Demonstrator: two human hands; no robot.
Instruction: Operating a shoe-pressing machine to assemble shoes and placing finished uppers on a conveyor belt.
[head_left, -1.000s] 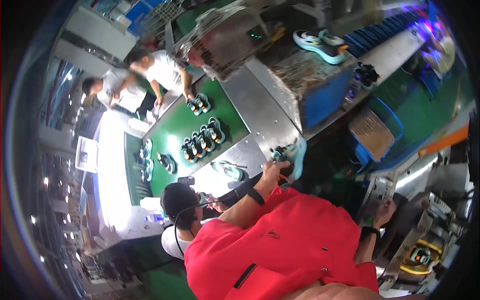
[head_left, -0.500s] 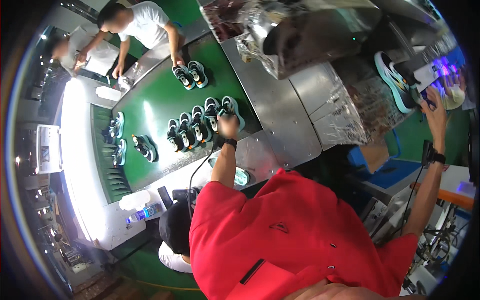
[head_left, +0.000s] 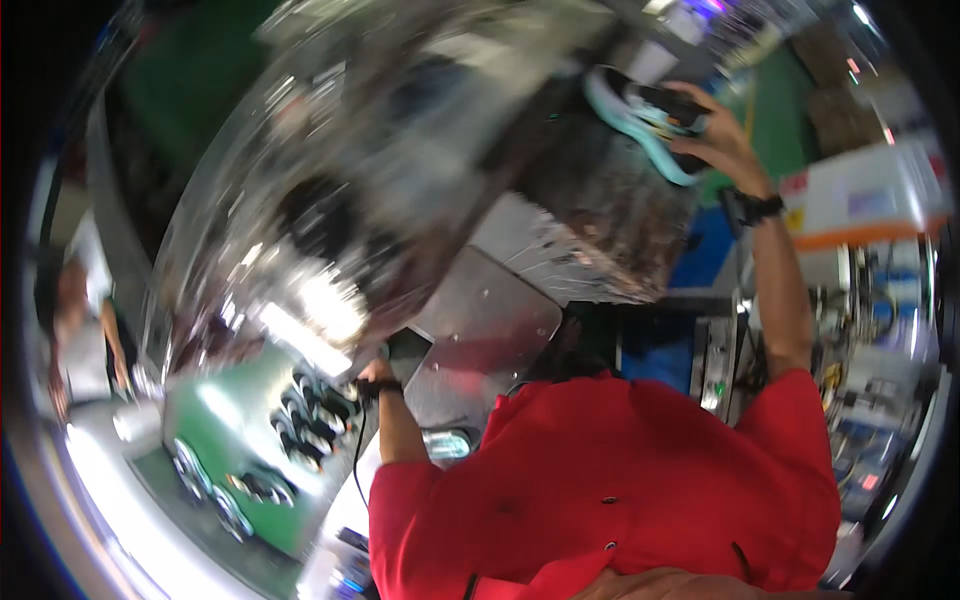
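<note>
Basically: green table (head_left: 235,430) lower left; film-wrapped block (head_left: 605,200) to its right, flat top probably handy as a rest. Shoe row (head_left: 310,420) on table, packed side by side, likely saving room. Single shoe (head_left: 636,122) at block's top, contact unclear, right hand (head_left: 722,140) gripping its upper, presumably for purchase. Left hand (head_left: 377,371) near row, blurred; can't tell grip.

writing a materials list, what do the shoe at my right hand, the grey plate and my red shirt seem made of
Shoe: dark upper, perhaps fabric, too blurred to tell; pale blue sole, likely foam or rubber by its thick, smooth edge. Plate: probably metal, with dull sheen and reddish reflection. Shirt: likely cloth, matte with soft folds.
</note>
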